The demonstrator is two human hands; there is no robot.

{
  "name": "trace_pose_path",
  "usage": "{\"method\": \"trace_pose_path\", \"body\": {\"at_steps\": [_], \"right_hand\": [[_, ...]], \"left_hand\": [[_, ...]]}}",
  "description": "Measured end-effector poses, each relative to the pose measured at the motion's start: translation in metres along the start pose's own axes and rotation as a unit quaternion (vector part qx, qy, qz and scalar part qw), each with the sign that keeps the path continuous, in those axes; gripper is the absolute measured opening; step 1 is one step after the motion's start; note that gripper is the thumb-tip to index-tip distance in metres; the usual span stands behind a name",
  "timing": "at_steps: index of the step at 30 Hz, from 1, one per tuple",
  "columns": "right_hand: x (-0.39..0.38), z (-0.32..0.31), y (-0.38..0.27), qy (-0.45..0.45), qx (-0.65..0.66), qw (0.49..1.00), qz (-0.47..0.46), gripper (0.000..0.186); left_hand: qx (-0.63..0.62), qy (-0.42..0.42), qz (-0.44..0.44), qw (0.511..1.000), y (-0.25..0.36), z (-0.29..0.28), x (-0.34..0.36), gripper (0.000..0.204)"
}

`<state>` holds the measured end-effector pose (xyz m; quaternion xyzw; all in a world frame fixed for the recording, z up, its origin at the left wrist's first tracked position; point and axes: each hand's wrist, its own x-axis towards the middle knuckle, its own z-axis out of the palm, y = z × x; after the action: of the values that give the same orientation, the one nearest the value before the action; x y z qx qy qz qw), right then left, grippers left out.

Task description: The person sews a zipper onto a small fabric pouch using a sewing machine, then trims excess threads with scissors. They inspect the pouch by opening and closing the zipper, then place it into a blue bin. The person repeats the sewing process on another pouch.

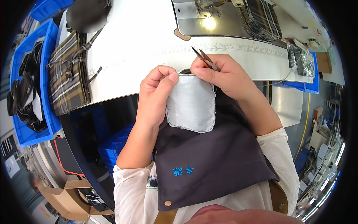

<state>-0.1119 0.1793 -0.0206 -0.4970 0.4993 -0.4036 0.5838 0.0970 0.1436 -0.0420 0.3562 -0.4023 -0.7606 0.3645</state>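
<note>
A whitish-grey sewn fabric piece (191, 106) hangs between my hands above the dark apron (212, 160). It has rounded lower corners, stitched edges and a few loose threads. A bit of black zipper (185, 71) shows behind its top edge. My left hand (158, 84) is closed, pinching the top left corner between thumb and fingers. With thumb and forefinger, my right hand (225, 74) grips the top right corner. The same hand also carries small pointed scissors (205, 59), blades up and slightly apart; their handles are hidden in the palm.
The white table (130, 71) bears a printed ruler strip. A sewing machine's metal plate (209, 22) lies at the far side, plaid pieces (263, 18) beside it. At left are stacked plaid fabric (69, 78) and a blue bin (46, 80) of black pieces. Plastic packets (300, 59) lie right.
</note>
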Motion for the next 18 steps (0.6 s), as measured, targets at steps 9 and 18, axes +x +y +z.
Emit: {"method": "trace_pose_path", "body": {"at_steps": [9,18], "right_hand": [[0.000,0.003,0.001,-0.017,0.037,0.999,0.019,0.018],[-0.005,0.006,-0.008,0.082,-0.096,0.989,-0.079,0.023]], "left_hand": [[0.095,-0.023,0.008,0.995,0.006,0.003,0.000,0.010],[0.056,-0.031,0.025,0.998,0.005,0.002,-0.002,0.013]]}}
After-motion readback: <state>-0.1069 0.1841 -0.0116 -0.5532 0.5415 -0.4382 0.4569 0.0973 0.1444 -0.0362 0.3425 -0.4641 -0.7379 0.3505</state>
